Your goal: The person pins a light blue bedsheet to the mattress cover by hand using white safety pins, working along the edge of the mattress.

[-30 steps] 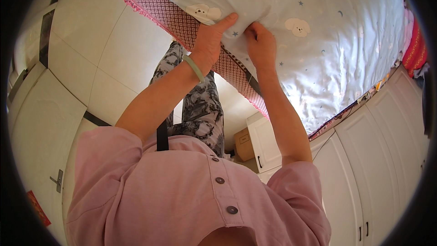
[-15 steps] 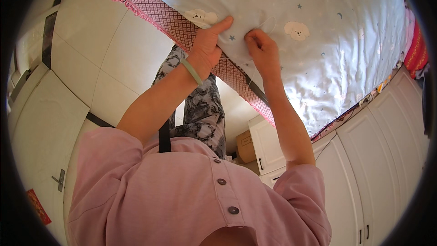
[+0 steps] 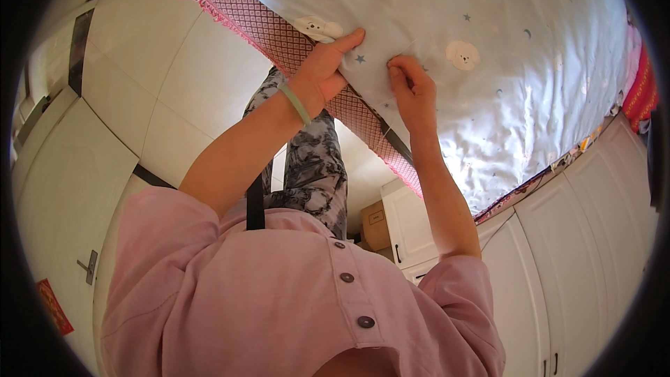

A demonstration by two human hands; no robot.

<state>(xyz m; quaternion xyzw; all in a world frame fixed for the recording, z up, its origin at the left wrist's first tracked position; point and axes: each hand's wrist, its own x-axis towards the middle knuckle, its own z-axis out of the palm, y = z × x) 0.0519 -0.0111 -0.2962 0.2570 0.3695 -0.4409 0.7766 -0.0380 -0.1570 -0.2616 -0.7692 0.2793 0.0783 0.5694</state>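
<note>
A light blue quilt [image 3: 419, 0] with white dog faces, stars and moons spreads over a bed. My left hand [image 3: 324, 70], with a pale green bangle [image 3: 295, 103] on its wrist, grips the quilt's near edge. Its thumb lies on top and the other fingers go under, partly hidden. To its right, my right hand [image 3: 412, 87] is closed in a pinch just above the cloth. What sits between those fingertips is too small to make out. A thin white thread [image 3: 403, 50] runs beside them, and a faint strand hangs near the quilt's edge below.
A pink fringed, patterned cover [image 3: 258, 35] hangs under the quilt's edge. White cabinets [image 3: 558, 251] stand at the right, with a cardboard box [image 3: 376, 225] beside them. A white door [image 3: 70, 195] is at the left, and pale floor tiles [image 3: 188, 91] lie below the bed.
My right hand has shifted slightly right and down, and the thread loop beside its fingertips looks straighter. My left hand keeps its grip on the quilt. The whole view has moved slightly.
</note>
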